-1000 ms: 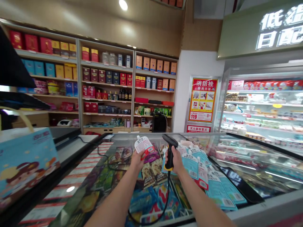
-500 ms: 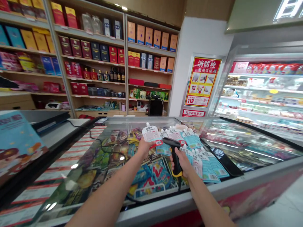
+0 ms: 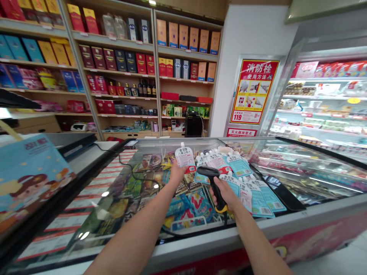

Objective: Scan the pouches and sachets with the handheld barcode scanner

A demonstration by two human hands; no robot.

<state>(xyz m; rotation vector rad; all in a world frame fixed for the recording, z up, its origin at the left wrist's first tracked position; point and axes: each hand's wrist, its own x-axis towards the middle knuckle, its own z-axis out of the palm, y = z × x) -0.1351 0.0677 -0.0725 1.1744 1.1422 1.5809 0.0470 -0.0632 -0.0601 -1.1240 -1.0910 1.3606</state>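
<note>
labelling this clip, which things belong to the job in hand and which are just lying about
In use: spouted pouch in left hand; scanner in right hand; pouch pile on freezer lid.
Lying about: blue gift bag; shelf boxes; red poster.

- I read "消防栓" in big yellow characters, with "使用方法" under it, on the red and yellow poster (image 3: 254,91) on the white wall.
- Low on the same poster I make out the number "119".
- Just below the poster, a small red sign (image 3: 241,132) says "灭火器放置点".
- The white pouch (image 3: 185,157) in my left hand (image 3: 177,173) carries "金豆芽" at the top; the line beneath is too small for me.
- The blue bag (image 3: 31,172) at my left has printed characters, too blurred to read.
</note>
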